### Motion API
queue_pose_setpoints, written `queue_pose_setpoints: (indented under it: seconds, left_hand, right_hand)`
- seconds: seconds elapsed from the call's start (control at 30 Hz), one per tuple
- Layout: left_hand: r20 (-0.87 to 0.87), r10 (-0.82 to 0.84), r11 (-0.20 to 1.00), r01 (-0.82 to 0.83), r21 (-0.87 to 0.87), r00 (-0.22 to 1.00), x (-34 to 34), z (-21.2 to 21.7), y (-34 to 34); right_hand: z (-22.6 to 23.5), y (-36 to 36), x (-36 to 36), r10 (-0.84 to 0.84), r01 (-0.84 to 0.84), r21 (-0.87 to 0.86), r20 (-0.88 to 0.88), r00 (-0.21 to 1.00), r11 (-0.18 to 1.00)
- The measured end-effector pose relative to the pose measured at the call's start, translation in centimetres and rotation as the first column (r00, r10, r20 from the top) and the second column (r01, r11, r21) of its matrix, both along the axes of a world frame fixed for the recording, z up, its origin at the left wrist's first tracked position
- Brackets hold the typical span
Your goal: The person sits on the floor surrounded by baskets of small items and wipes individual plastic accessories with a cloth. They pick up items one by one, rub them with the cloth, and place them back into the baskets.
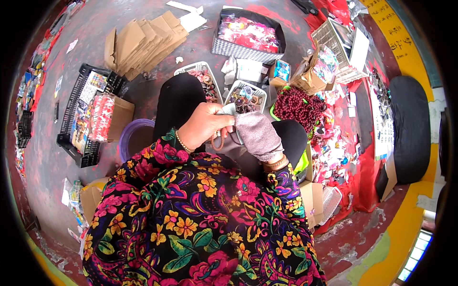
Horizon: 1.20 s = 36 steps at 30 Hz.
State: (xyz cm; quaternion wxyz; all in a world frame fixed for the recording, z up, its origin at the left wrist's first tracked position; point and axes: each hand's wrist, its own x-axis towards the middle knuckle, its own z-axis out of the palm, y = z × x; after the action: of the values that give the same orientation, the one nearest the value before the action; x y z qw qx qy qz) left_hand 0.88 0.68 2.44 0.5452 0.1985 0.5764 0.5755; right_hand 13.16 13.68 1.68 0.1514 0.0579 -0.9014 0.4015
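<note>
My left hand, bare and with its fingers pinched together, meets my right hand above my lap. A greyish-mauve glove covers my right hand, and its curled fingertips are mostly hidden. Between the hands a small pale card sticks up from the left thumb and fingers. A brown elastic hair tie hangs in a loop under my left hand. Just beyond my hands, a white basket holds several dark and coloured hair ties. Another white basket of hair ties stands beside my left knee.
On the left are a purple bucket and a black crate. Folded cardboard and a patterned bin of pink packets lie ahead. Dark red beads, an opened carton and scattered small pieces fill the right side.
</note>
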Motion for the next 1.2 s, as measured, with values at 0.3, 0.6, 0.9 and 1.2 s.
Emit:
queue_pose_setpoints:
  seconds: [0.3, 0.6, 0.9, 1.2]
  left_hand:
    - [0.156, 0.09, 0.996, -0.093, 0.012, 0.984, 0.3, -1.2, -0.2]
    - [0.485, -0.107, 0.979, 0.008, 0.202, 0.868, -0.3, -2.5, 0.2]
    - [0.531, 0.026, 0.994, -0.08, 0.079, 0.847, 0.0, -2.0, 0.5]
    - [0.109, -0.043, 0.998, 0.038, 0.043, 0.993, 0.0, -1.8, 0.3]
  right_hand:
    - [-0.8, 0.0, 0.4, 0.02, -0.01, 0.407, -0.018, 1.0, 0.913]
    - [-2.2, 0.2, 1.6, -0.191, 0.252, 0.406, -0.185, 0.964, 0.879]
    - [-3.0, -0.1, 1.4, -0.106, 0.128, 0.472, -0.074, 0.992, 0.872]
    - [0.2, 0.8, 0.5, -0.336, 0.263, 0.469, 0.078, 0.939, 0.843]
